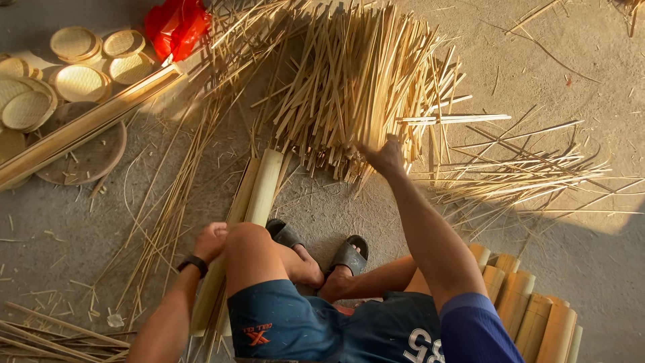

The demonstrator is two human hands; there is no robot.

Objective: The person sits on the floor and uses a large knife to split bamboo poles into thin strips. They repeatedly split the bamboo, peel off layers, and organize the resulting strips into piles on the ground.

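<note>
- The person sits low on the concrete floor [591, 262], knees drawn up, feet in dark sandals [349, 255], with a big fanned pile of split bamboo sticks [356, 81] lying straight ahead.
- The right hand [384, 156] is stretched forward to the near edge of that pile, fingers curled among the stick ends; it looks to be picking sticks, though whether it has closed on any cannot be told.
- The left hand [211, 240] is closed in a fist beside the left knee, resting on a pale, wide bamboo slat [259, 195] that runs from under the leg toward the pile; it appears to grip or steady it.
- The step in hand looks like drawing sticks from the pile while the slat is held ready.
- The next move would likely call for a firm pinch on only a few sticks and a straight pull toward the body, since the ends lie crossed and tangled.
- Round woven trays [77, 77] and a red bag [176, 27] lie to the far left; cut bamboo tubes [531, 309] are stacked at the right hip.
</note>
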